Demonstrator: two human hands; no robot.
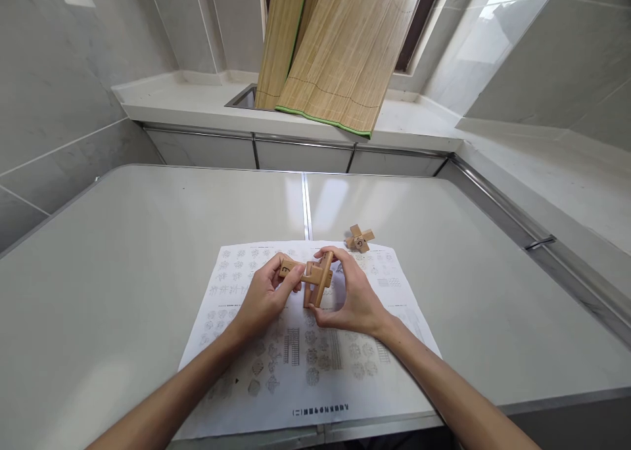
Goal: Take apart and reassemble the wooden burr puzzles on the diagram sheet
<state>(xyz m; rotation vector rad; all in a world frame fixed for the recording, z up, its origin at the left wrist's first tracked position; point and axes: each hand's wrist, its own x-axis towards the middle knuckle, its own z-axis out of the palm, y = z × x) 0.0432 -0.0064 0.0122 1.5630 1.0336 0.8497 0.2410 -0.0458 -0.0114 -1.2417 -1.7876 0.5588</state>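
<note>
Pale wooden interlocking burr puzzle [314,278] pinched between our left hand [266,299] and right hand [351,299], above the printed diagram sheet [305,351] | step: mid-assembly, we judge | next: aligning notches | second small wooden cross-shaped puzzle piece [359,239] beyond right grip.

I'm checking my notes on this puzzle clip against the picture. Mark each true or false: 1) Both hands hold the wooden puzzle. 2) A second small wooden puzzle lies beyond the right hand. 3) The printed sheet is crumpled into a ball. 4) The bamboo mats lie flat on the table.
1) True: the left hand and right hand both grip the wooden puzzle.
2) True: the small wooden puzzle sits at the far edge of the printed sheet.
3) False: the sheet lies flat on the table.
4) False: the bamboo mats lean up at the back counter.
</note>
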